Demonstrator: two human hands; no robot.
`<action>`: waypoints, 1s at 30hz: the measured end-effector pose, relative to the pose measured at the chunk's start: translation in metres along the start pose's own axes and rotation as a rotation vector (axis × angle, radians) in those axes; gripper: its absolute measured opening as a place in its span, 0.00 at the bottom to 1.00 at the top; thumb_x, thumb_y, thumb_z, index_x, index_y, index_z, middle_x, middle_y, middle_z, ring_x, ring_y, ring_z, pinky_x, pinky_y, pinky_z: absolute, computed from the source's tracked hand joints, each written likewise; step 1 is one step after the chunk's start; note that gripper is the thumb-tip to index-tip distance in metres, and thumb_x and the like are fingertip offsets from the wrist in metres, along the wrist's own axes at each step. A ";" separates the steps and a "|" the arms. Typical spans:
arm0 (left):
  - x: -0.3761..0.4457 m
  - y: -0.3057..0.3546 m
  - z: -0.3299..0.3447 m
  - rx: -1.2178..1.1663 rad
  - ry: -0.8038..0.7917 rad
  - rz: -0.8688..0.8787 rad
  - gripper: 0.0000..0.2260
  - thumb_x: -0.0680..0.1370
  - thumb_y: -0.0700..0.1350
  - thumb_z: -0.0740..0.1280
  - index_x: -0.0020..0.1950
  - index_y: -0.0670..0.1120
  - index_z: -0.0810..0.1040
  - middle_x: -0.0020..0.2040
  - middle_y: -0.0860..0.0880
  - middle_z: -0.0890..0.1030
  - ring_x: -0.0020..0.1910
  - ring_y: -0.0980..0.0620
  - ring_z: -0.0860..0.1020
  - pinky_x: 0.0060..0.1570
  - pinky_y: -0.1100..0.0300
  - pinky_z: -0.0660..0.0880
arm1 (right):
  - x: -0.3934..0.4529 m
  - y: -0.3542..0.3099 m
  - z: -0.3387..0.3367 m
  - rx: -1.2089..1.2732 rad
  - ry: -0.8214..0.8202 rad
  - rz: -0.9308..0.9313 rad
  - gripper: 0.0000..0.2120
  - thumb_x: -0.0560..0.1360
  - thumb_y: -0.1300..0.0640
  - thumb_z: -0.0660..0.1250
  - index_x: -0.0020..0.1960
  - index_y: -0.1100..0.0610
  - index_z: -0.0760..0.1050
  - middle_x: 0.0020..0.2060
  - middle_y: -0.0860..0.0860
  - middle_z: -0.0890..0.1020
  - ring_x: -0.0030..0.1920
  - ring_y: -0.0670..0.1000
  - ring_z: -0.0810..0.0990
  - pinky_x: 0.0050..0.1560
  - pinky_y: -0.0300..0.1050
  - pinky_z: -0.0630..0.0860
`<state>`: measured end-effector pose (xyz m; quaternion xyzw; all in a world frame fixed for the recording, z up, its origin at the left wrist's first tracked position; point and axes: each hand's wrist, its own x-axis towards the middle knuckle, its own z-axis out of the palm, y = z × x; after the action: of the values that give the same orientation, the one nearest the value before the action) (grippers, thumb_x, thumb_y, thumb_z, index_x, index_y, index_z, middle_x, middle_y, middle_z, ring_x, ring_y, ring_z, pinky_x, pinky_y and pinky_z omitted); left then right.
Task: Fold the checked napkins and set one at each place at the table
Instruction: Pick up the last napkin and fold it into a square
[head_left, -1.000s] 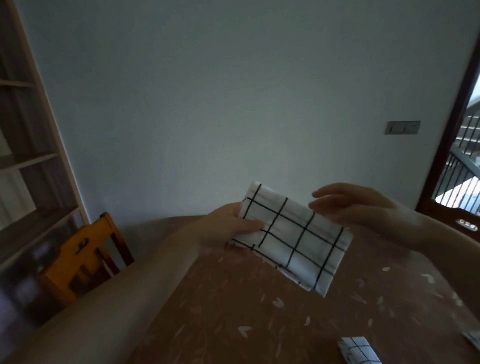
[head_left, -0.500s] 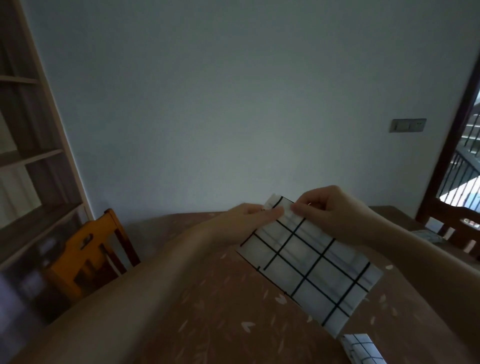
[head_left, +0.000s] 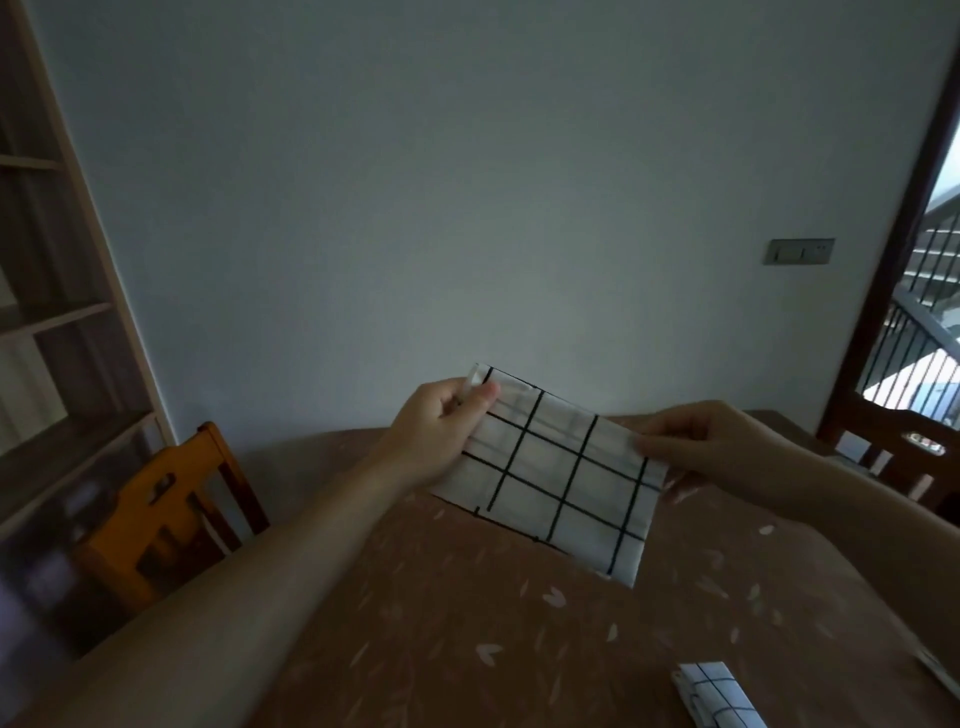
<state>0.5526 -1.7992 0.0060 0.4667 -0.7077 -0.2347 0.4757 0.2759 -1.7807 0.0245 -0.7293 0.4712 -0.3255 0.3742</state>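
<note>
A white napkin with black checks hangs in the air above the table, stretched between both hands. My left hand pinches its upper left corner between thumb and fingers. My right hand pinches the upper right corner. The cloth droops toward the brown tablecloth printed with pale leaf marks. A second checked napkin, folded small, lies on the table near the bottom right edge of the view.
An orange wooden chair stands at the table's left side. A dark wooden chair is at the far right by a doorway with railings. Shelves line the left wall. Another pale item peeks in at the right edge.
The hands moved apart along the napkin's top edge, from a close pinch near one corner to holding both corners, spreading the cloth wide. The napkin hangs flatter than before.
</note>
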 end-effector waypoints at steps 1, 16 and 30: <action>-0.001 0.001 -0.001 -0.040 -0.012 -0.047 0.20 0.80 0.52 0.64 0.29 0.46 0.69 0.26 0.53 0.69 0.28 0.54 0.70 0.32 0.59 0.65 | 0.001 -0.001 0.000 0.039 0.071 -0.015 0.07 0.74 0.57 0.70 0.41 0.59 0.83 0.31 0.51 0.83 0.32 0.48 0.82 0.37 0.40 0.81; -0.016 0.037 0.026 -0.209 -0.375 -0.069 0.06 0.77 0.46 0.71 0.44 0.47 0.86 0.42 0.46 0.87 0.42 0.47 0.85 0.46 0.52 0.82 | 0.009 -0.050 0.015 -0.181 0.183 -0.255 0.14 0.75 0.47 0.68 0.34 0.52 0.82 0.27 0.56 0.78 0.30 0.49 0.71 0.34 0.44 0.69; -0.028 0.022 0.026 -0.261 -0.455 -0.195 0.08 0.77 0.50 0.69 0.45 0.47 0.85 0.43 0.51 0.87 0.44 0.52 0.85 0.44 0.59 0.81 | -0.006 -0.038 -0.005 -0.179 0.165 -0.259 0.11 0.66 0.41 0.70 0.36 0.48 0.85 0.29 0.54 0.81 0.31 0.51 0.74 0.35 0.44 0.72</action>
<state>0.5231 -1.7669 -0.0006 0.4025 -0.7120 -0.4673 0.3357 0.2871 -1.7659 0.0587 -0.7853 0.4293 -0.3865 0.2228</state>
